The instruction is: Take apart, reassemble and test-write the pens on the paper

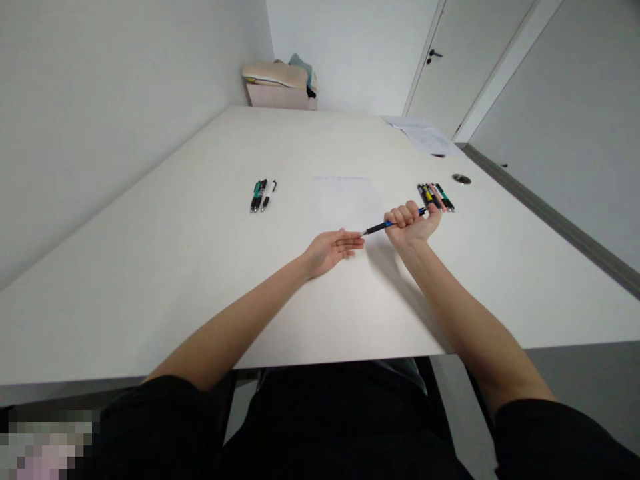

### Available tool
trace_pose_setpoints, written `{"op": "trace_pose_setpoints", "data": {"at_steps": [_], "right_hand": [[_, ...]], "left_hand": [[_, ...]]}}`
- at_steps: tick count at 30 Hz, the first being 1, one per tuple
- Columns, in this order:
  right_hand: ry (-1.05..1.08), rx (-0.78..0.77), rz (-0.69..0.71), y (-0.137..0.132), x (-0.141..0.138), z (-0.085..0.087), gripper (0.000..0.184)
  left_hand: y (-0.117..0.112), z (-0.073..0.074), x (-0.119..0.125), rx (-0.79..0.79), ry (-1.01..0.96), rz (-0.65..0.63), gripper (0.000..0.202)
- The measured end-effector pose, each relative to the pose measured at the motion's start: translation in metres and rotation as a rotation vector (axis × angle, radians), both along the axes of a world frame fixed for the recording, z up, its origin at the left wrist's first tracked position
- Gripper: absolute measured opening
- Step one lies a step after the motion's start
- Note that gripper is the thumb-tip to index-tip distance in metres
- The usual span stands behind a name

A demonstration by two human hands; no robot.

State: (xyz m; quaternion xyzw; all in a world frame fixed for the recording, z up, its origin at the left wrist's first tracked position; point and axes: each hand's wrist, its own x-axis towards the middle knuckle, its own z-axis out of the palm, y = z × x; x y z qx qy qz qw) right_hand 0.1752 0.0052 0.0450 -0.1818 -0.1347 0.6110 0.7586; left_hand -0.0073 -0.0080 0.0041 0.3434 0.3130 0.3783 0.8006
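My right hand [413, 224] is closed in a fist around a blue and black pen [376, 229], whose tip points left towards my left hand. My left hand [331, 250] lies on the white table [175, 267] with its fingers stretched out together, their tips just short of the pen's tip, at the near edge of a white sheet of paper [344, 200]. Right of my right hand lies a bunch of several coloured pens [436, 197].
Three pens [262, 195] lie left of the sheet. More papers [423, 135] rest at the table's far right corner, by a round cable hole [461, 179]. A box with folded cloth [281, 85] stands behind the table. A door [470, 47] is at the right.
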Motion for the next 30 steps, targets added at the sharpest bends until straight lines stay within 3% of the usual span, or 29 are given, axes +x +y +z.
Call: {"op": "trace_pose_setpoints", "data": {"at_steps": [11, 23, 30], "right_hand": [[-0.097, 0.044, 0.018, -0.0006, -0.0007, 0.0006, 0.054], [-0.065, 0.026, 0.018, -0.0007, -0.0019, 0.0011, 0.058], [-0.019, -0.029, 0.022, -0.0026, -0.0031, 0.0053, 0.048]], "left_hand": [[0.0010, -0.0022, 0.0001, 0.014, -0.008, -0.004, 0.033], [-0.0007, 0.0008, 0.0007, 0.005, 0.006, -0.001, 0.034], [0.0007, -0.0016, 0.0010, -0.001, 0.001, 0.002, 0.033]]}}
